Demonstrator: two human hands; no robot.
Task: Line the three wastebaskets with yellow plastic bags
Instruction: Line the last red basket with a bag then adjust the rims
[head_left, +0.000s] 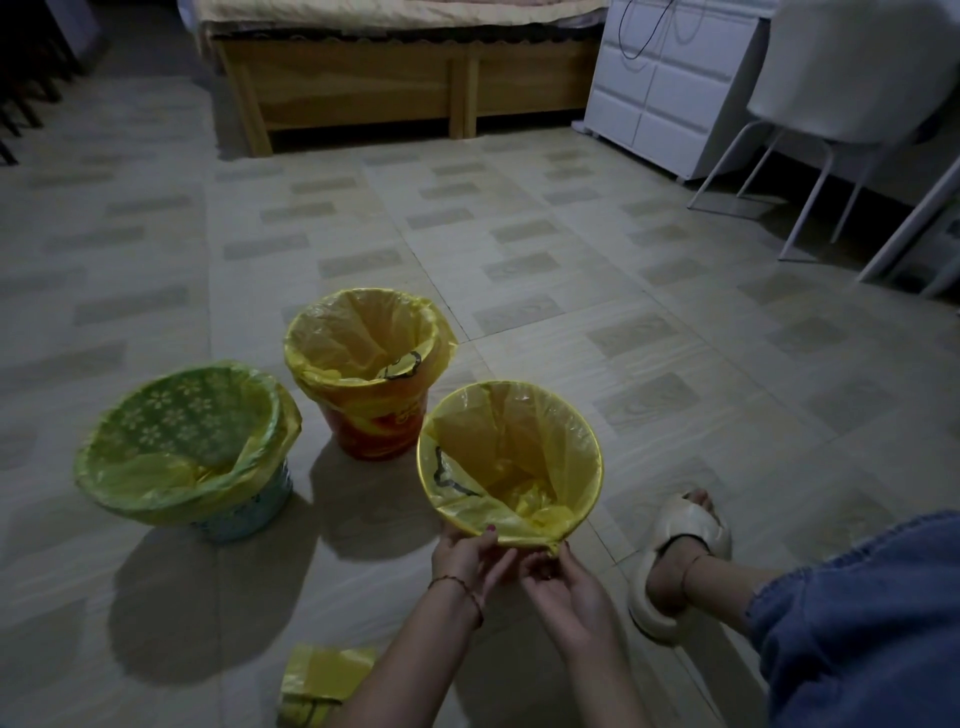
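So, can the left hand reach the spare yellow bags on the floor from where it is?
Probably yes: the spare yellow bags lie beside the left forearm, nothing between, but the left hand must first release the bag rim.

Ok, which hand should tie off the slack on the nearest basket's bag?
Right hand, probably: its fingers already pinch the gathered slack at the rim, while the left hand holds the bag edge beside it.

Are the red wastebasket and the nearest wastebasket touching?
Cannot tell. In the head view the nearest wastebasket's rim overlaps the red wastebasket, hiding any gap.
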